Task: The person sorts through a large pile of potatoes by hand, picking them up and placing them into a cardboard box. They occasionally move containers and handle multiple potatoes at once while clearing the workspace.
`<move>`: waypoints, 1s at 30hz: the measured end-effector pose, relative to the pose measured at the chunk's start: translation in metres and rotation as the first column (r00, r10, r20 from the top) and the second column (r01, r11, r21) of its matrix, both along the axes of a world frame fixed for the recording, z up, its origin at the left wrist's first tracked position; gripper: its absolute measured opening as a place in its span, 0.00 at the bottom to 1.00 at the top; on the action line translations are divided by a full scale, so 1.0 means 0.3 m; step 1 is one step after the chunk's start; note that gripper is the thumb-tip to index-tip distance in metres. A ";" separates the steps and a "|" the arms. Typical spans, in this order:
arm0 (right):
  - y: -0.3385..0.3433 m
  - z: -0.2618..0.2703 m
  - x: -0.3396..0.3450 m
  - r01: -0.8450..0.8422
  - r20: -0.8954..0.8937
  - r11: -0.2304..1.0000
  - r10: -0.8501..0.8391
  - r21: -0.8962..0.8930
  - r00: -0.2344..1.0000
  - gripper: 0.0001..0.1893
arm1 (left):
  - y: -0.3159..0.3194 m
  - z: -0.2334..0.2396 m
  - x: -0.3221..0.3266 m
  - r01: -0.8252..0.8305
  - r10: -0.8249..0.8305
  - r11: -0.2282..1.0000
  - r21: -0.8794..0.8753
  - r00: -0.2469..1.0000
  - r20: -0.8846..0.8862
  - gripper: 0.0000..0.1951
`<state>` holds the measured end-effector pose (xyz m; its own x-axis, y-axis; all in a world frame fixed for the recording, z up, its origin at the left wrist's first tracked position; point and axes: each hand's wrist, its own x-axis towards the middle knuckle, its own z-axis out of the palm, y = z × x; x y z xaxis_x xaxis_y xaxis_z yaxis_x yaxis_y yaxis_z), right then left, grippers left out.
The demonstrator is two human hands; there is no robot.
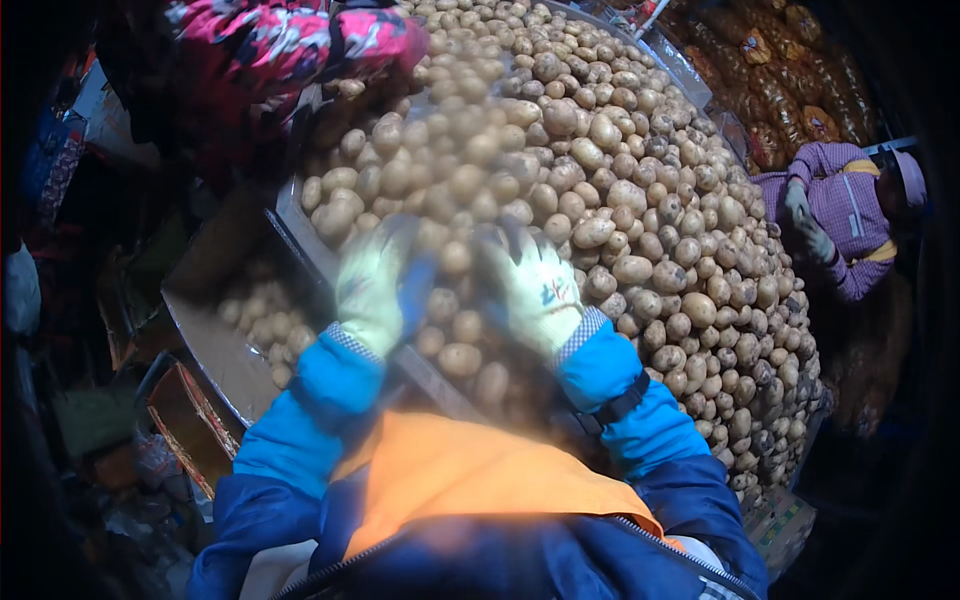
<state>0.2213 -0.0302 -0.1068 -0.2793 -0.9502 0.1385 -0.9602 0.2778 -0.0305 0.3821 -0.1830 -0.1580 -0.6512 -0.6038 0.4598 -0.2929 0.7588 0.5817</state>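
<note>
A broad heap of potatoes (630, 195) covers the large table before me. My left hand (375, 285), in a pale glove with a blue palm side, is at the near left part of the heap, beside the metal rim (307, 232). Across from it, my right hand (536, 289) rests over potatoes in a matching glove, fingers spread. Loose potatoes (457, 360) lie between my wrists and close to my orange apron (480, 472). Both sets of fingertips are blurred, and neither hand shows a potato gripped in it.
Below the rim at left, a cardboard box (217, 352) holds smaller potatoes (274, 326). A person's pink patterned sleeve (300, 41) reaches in at upper left. Another person in a purple checked top (847, 202) stands at right. Filled net sacks (765, 67) are stacked behind the heap.
</note>
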 end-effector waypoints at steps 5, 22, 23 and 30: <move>0.093 -0.004 -0.048 0.052 0.276 0.982 0.000 -0.184 0.961 0.29 | 0.013 0.015 0.004 0.003 -0.001 0.999 0.037 0.999 -0.041 0.18; -0.333 0.113 -0.504 0.048 0.137 0.981 -0.023 -0.189 0.990 0.30 | 0.093 0.176 -0.029 0.549 0.194 -0.504 0.667 0.824 -0.532 0.32; -0.372 0.093 -0.598 -0.007 0.019 0.987 0.010 -0.161 1.000 0.30 | 0.085 0.179 -0.037 0.562 0.233 -0.624 0.543 0.797 -0.557 0.33; -0.601 -0.055 -0.769 0.127 0.035 0.957 -0.141 0.262 0.989 0.20 | 0.085 0.118 -0.040 0.633 0.166 -0.501 0.591 0.740 -0.652 0.33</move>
